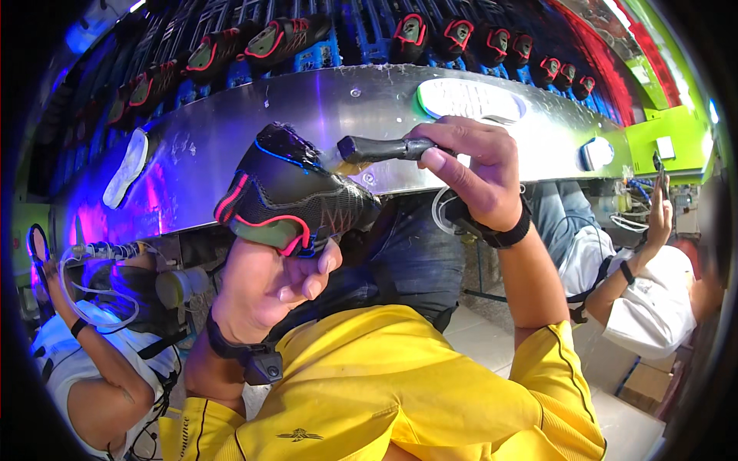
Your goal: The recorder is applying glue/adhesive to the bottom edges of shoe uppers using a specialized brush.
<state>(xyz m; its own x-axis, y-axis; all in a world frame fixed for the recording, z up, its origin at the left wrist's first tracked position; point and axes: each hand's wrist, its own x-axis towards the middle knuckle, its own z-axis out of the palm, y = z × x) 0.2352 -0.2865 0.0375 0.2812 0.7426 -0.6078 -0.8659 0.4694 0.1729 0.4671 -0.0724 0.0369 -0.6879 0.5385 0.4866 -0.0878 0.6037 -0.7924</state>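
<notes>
My left hand (265, 288) holds up a black shoe upper (296, 203) with red-pink trim and a grey-green lining, its bottom side turned up and away from me. The fingers curl at the shoe's opening; part of the hand is hidden by it. A wet, glossy black patch and a blue line show along the upturned bottom edge. Between the thumb and fingers of my right hand (480, 173) is a brush (384, 148) with a dark handle. Its pale bristles meet the shoe's bottom edge near the middle of the view.
A metal bench (207, 188) curves across in front of me. On it lie a white sole (127, 169) at left and a green-edged white sole (473, 101) at right. Behind it, several similar shoes (284, 38) stand on blue racks (319, 55). Co-workers (108, 369) sit on both sides.
</notes>
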